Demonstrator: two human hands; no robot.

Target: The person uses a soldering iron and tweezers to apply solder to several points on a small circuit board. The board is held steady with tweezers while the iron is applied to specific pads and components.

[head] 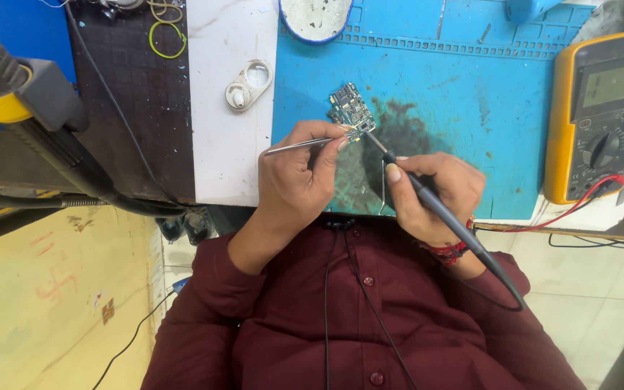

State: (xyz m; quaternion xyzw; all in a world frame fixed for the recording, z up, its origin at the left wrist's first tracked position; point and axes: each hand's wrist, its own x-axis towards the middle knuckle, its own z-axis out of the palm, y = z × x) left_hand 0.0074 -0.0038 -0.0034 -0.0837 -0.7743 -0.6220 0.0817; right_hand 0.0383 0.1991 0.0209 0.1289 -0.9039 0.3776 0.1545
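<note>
Mid-job: left hand [299, 170] fingers pinch tweezers [299, 146] on the circuit board [352, 112], right hand [438, 191] fingers grip the soldering iron [427, 198] whose tip touches the board's near edge.

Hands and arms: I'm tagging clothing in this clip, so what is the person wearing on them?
Both arms have long dark maroon sleeves, pushed up the forearms. The left hand is bare, with no ring or band showing. By the right hand, a red thread band circles the wrist.

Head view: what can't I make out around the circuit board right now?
- Circuit board: components too small to tell apart.
- Where the soldering iron tip meets the board: too small, partly hidden by the left hand.
- Right hand: its grip covers the iron's handle.
- Multimeter: screen washed out by glare.
- Bowl: cut off by the top edge.
</note>
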